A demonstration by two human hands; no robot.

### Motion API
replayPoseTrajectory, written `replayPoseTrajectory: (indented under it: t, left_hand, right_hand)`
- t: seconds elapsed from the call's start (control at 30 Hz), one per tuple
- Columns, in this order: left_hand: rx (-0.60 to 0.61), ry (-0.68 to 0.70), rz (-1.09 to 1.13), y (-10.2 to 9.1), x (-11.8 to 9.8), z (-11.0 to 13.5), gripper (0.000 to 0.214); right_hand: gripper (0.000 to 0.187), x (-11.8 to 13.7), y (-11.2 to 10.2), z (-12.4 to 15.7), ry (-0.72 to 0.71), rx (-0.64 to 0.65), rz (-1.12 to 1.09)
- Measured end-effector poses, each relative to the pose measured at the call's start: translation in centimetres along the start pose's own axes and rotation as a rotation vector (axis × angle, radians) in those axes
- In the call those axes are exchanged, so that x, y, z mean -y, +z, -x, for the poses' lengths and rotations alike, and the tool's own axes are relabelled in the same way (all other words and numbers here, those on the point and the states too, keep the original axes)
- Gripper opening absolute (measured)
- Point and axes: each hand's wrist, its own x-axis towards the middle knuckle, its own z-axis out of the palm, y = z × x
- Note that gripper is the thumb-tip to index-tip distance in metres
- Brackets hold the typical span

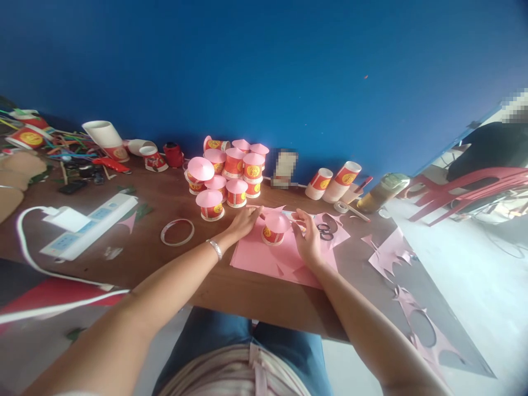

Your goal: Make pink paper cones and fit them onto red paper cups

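Open and empty, the left hand [246,221] and right hand [308,242] flank the pink-capped red paper cup [274,229] on the pink paper sheet [258,258]; I'd steady its base and press the cap evenly.

A cup [274,228] stands on a sheet of paper [256,261] near the front edge of the bench [165,264], between the left hand [245,221] and the right hand [308,241]. A cluster of cups [226,176] sits behind it. Scissors [325,231] lie just right of the right hand, and a tape ring [177,232] and power strip [88,225] lie to the left.
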Motion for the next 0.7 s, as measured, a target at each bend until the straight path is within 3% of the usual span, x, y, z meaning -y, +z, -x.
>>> replayPoseTrajectory:
  t: [0.13,0.37,0.7]
  left_hand:
    - [-0.031,-0.009,0.093,-0.2,0.6,0.3,0.06]
    - [0.03,-0.058,0.627,-0.5,1.4,-0.1,0.068]
    - [0.124,-0.071,0.576,-0.5,0.9,-0.1,0.083]
  right_hand:
    - [0.04,-0.3,0.2,-0.1,-0.031,-0.02,0.004]
    - [0.04,-0.2,0.4,-0.1,-0.046,0.019,0.01]
    - [0.04,-0.5,0.6,-0.1,-0.074,0.039,0.049]
